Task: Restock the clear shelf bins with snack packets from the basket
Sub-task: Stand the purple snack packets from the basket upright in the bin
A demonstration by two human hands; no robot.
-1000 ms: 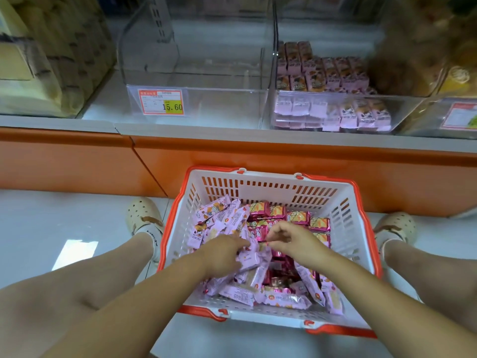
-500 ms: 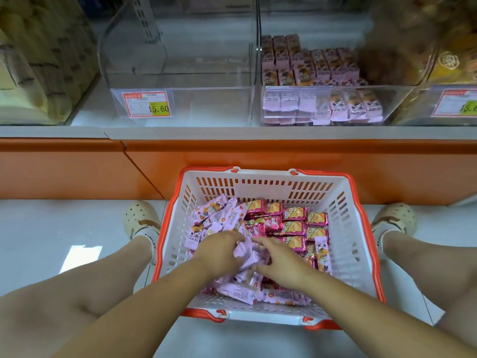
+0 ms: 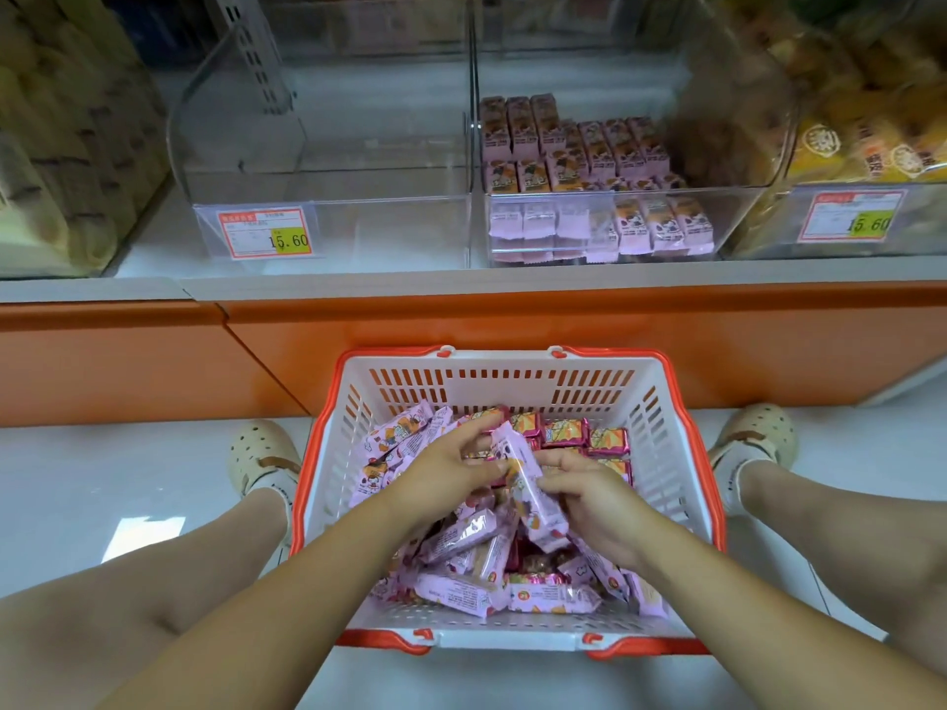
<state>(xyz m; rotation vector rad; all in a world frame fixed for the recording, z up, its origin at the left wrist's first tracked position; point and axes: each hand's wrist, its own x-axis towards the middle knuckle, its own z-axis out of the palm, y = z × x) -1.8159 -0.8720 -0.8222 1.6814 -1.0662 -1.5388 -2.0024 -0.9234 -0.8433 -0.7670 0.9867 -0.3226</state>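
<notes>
A white basket with an orange rim [image 3: 661, 417] sits on the floor between my legs, full of pale pink snack packets [image 3: 461, 540] and some red ones [image 3: 563, 433]. Both hands are inside it. My left hand [image 3: 451, 474] and my right hand [image 3: 594, 504] meet around a bundle of pink packets [image 3: 528, 484], fingers curled on it, its top end sticking up between them. On the shelf above, the left clear bin [image 3: 328, 161] holds nothing, and the middle clear bin [image 3: 604, 228] holds rows of pink packets.
An orange shelf base [image 3: 512, 325] runs behind the basket. Price tags reading 15.60 hang on the left bin [image 3: 266, 238] and on a right bin [image 3: 853, 217] of yellow packets. Beige packets fill a bin at far left [image 3: 61, 135]. My shoes [image 3: 261, 453] flank the basket.
My hands have come together in the basket and gathered pink packets into a bundle, which now stands a little higher between them. The view has tipped slightly upward.
</notes>
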